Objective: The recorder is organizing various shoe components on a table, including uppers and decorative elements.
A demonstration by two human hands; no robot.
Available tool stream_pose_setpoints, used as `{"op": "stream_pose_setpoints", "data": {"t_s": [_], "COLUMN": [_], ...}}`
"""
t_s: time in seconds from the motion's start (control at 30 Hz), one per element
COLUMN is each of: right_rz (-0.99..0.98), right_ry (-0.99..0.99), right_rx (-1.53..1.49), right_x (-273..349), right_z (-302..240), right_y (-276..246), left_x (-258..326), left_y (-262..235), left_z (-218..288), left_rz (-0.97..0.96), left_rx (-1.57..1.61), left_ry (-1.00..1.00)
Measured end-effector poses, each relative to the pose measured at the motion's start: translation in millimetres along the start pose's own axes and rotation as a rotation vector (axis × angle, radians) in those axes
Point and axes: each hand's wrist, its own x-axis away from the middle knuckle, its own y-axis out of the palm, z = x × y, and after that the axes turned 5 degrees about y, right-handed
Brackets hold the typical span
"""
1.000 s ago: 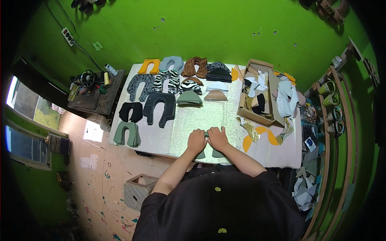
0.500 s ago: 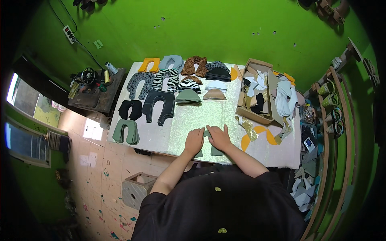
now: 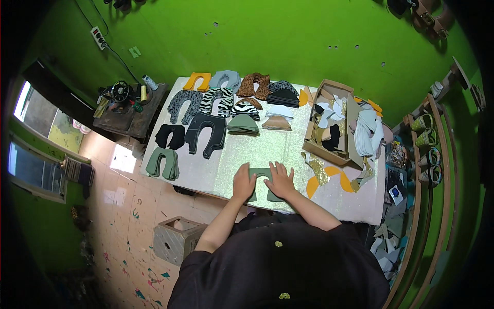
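Note:
A green U-shaped cut piece (image 3: 261, 171) lies at the front edge of the table, its curved end away from me and its two legs toward me. My left hand (image 3: 243, 182) rests along its left side, fingers stretched out and thumb apart on the piece. Flat over its right side lies my right hand (image 3: 281, 180), with the fingers spread. Whether one layer or a stack is under my hands, I cannot tell. Beyond them sit a stack of green half-moon pieces (image 3: 243, 124) and a stack of tan ones (image 3: 277, 122).
Stacks of U-shaped pieces fill the table's left side, among them black (image 3: 170, 136), dark grey (image 3: 206, 131) and green (image 3: 162, 164). A cardboard box (image 3: 329, 150) of scraps stands at right, near orange offcuts (image 3: 332, 171). A sewing machine (image 3: 120, 92) is at far left, a shoe rack (image 3: 419, 149) at far right.
My hands have moved apart and now lie flatter, with the right fingers spread. More of the green piece's curved top shows between them. The whole view has shifted slightly.

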Motion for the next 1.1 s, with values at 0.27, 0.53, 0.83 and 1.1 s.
{"op": "stream_pose_setpoints", "data": {"t_s": [0.27,0.53,0.83,1.1], "right_rz": [-0.013,-0.032,-0.035,-0.033], "right_ry": [0.285,0.145,0.070,0.093], "right_rx": [-0.119,-0.080,-0.217,-0.408], "right_x": [23,30,38,33], "right_z": [20,6,4,-9], "right_y": [-29,-10,5,2], "left_x": [25,21,21,43], "left_y": [-20,-10,3,-11], "left_z": [28,46,50,59], "left_rz": [-0.114,-0.095,0.001,0.036], "left_rx": [-0.062,-0.166,0.032,0.119], "left_ry": [-0.578,-0.640,-0.750,-0.663]}}
